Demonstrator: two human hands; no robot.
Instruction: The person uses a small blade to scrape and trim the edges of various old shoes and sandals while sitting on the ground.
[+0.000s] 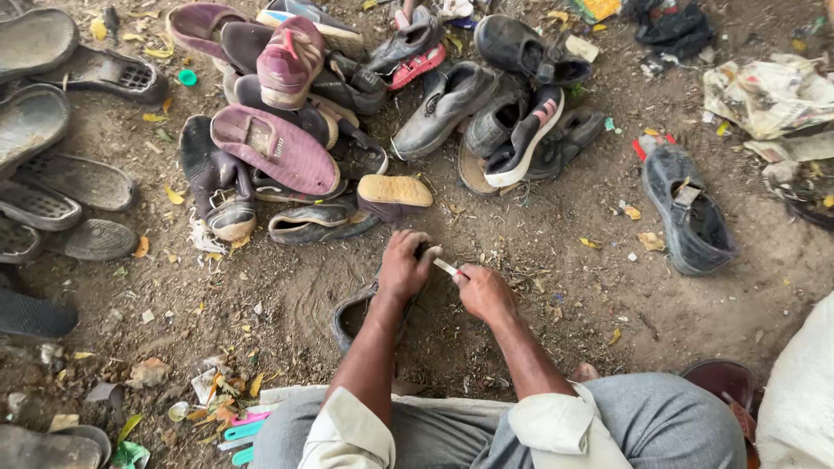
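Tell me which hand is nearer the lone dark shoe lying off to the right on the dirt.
Right. The right hand, holding a small blade, lies left of the lone dark shoe; the left hand is farther left, gripping a worn shoe.

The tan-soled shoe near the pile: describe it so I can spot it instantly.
Find the big heap of worn shoes on the dirt. At its near edge, just above the left hand, lies a dark shoe turned sole-up. Its pale tan sole stands out from its purple and black neighbours.

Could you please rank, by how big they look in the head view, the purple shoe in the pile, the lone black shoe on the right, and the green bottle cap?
1. Purple shoe and black shoe: look about alike, so no ranking between them.
2. Green bottle cap: clearly smallest.
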